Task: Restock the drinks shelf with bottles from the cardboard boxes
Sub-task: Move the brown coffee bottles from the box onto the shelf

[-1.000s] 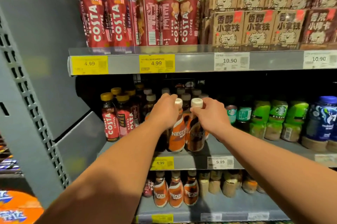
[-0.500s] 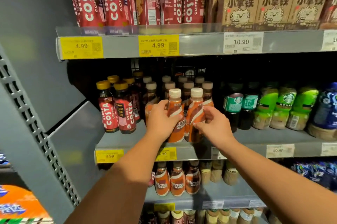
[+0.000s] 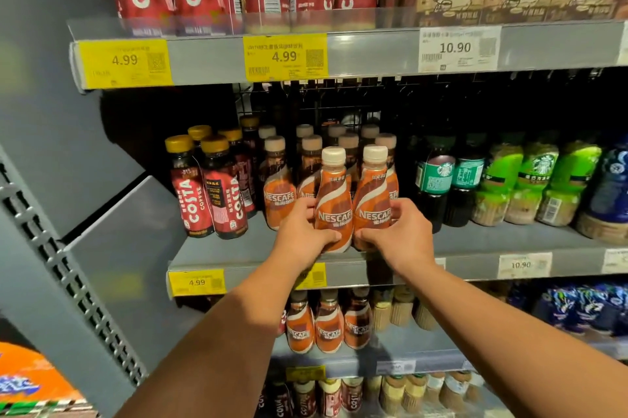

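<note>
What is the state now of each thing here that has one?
left front Nescafe bottle, upright, capped
right front Nescafe bottle, upright, capped
left hand, grips left front Nescafe bottle
right hand, grips right front Nescafe bottle
Costa bottles, upright, capped
Starbucks bottles, upright

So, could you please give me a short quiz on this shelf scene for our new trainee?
1. True or false: the left hand grips the left Nescafe bottle, the right hand the right Nescafe bottle, both upright.
2. Which bottles stand left of the Nescafe rows? A Starbucks; B Costa bottles; C Pepsi.
3. The yellow price tag under the Costa bottles reads ____.
Key: 1 true; 2 B; 3 4.99.
</note>
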`<state>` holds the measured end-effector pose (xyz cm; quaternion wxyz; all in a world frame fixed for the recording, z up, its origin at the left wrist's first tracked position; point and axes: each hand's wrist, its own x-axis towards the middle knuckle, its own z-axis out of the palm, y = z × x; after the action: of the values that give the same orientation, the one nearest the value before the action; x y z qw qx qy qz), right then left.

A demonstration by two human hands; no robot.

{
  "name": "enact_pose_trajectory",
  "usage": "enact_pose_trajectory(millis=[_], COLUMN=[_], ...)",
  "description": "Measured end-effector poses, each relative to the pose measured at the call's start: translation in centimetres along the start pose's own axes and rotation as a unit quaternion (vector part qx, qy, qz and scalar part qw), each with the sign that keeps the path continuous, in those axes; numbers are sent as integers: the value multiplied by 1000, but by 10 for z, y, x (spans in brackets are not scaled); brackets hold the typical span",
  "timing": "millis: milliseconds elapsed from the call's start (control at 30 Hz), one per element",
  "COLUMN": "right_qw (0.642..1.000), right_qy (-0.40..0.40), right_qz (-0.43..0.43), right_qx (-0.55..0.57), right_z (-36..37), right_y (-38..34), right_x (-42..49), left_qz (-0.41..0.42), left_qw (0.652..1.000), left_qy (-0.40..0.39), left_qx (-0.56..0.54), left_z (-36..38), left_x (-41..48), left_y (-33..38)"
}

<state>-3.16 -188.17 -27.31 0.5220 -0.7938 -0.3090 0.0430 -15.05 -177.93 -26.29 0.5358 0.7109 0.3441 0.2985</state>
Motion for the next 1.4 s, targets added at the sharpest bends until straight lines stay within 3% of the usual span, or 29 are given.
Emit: enact_pose_trajectory(millis=[133,300,767,1100,1233,1400], right_qw=[1000,997,999,997,996,978], right_qy=[-13,-69,-32,-70,-71,-34], right_qz=[-16,-21,-23,-33,-37,-60], right_qx=[4,32,-9,-27,-39,-195], right_z=[-8,-16,-26,-33,-36,-53], right_y=[7,9,18,18,19,16], right_x=[6,8,10,10,7,2], left_qz=[5,15,13,20,27,92], left_qw=[998,999,999,1000,990,910], left_qy=[-21,-15,-37,-11,-12,-11], left_qx=[-52,-27,-32,4,137,405], left_z=[10,11,21,26,23,10], left_x=[4,6,1,-5,-12,-39], left_y=[-1,-3,3,2,4,22])
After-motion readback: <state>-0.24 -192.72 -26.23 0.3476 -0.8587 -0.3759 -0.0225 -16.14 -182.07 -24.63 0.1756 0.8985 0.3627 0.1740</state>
